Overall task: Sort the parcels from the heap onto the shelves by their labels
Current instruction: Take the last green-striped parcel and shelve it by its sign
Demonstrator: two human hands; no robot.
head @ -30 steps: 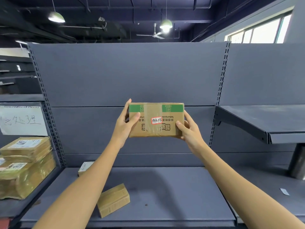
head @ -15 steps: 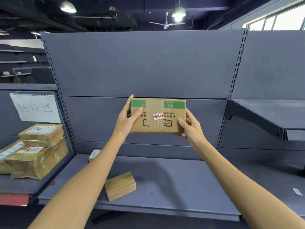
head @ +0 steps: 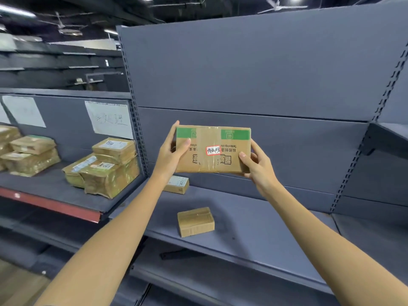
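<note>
I hold a brown cardboard parcel [head: 212, 160] with green corner patches and a red-edged handwritten label [head: 213, 150] up in front of the grey shelf back panel. My left hand [head: 171, 154] grips its left end, thumb on the front face. My right hand [head: 256, 163] grips its lower right corner. Below it, on the grey shelf [head: 254, 221], lie two small parcels: a taped brown one [head: 195, 221] near the front and one with a white label [head: 177, 183] against the back.
The left bay's shelf [head: 55, 191], with a red front strip, carries stacks of taped parcels [head: 106, 164] and more at far left [head: 26, 151]. Handwritten paper signs [head: 109, 120] hang on its back panel. A bracketed shelf [head: 388, 138] juts out at the right.
The view has swung left, bringing more of the left bay and its parcel stacks into sight. Both hands keep the same hold on the parcel.
</note>
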